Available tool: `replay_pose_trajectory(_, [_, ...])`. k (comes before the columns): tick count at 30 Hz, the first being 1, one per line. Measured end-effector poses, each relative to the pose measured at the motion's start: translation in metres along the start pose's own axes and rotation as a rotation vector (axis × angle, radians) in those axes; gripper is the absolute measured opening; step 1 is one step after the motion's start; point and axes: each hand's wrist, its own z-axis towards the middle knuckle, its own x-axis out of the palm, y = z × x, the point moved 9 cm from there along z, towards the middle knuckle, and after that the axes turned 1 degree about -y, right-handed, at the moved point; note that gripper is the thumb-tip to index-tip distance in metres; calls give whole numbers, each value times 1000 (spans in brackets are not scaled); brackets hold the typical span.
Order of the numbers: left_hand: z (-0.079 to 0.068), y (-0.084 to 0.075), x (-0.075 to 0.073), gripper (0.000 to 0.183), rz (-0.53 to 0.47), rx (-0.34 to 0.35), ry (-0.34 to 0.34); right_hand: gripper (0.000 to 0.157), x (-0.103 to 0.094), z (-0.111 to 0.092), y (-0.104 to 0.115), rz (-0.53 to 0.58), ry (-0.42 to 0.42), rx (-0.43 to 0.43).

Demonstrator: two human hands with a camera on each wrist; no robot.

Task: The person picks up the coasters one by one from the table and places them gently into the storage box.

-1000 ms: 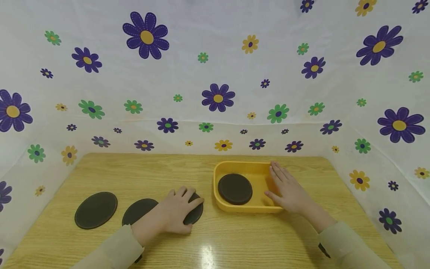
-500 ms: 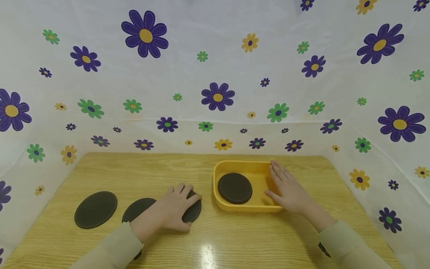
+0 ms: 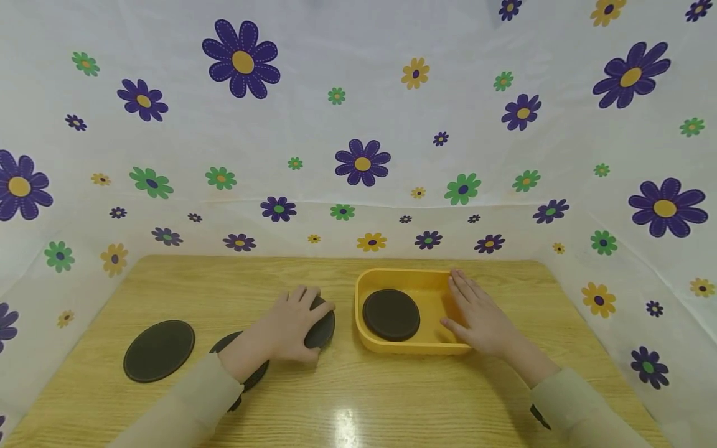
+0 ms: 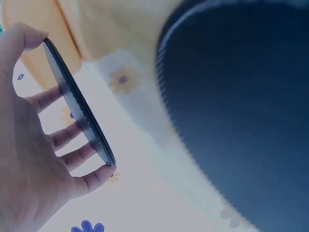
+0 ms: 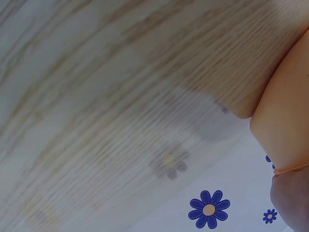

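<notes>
My left hand point(image 3: 287, 326) grips a round black coaster point(image 3: 322, 333) with a stitched edge, just left of the yellow plastic tray point(image 3: 414, 348). In the left wrist view the coaster point(image 4: 79, 106) is seen edge-on, the thumb at one end of it and the fingertips along its underside and far end. My right hand point(image 3: 484, 320) rests on the tray's right end, fingers straight and together over the wall, thumb over the inside. Inside the tray, at its left, lies another black coaster point(image 3: 391, 315). The right wrist view catches the tray's outer wall point(image 5: 285, 106) and part of the hand.
A black coaster point(image 3: 159, 350) lies flat at the left of the wooden table point(image 3: 403, 404). One more coaster point(image 3: 257, 376) is partly hidden under my left forearm and looms large in the left wrist view. A flowered white cloth point(image 3: 313, 124) surrounds the table's back and sides.
My left hand has moved slightly away from me and up with the coaster, uncovering more of the coaster below the forearm. The right hand and the tray have stayed put.
</notes>
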Motion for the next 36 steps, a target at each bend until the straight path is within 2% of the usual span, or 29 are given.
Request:
replay_pose_trajectory(9, [32,2,-26,81,40,14,-63,85,2,-1,-2,4,-9,-3])
replay_pose_trajectory(16, [56,-13,-35,82,60,55,-55,85,1,0,0,3,-18,-14])
replay_pose_trajectory(23, [77,-32,-36,79,55,86,-40,84,1,-1,1,14,-47,-32])
replay_pose_trajectory(36, [118,-70,-24,79,130,148,14,85,2,-1,-1,25,-30,-15])
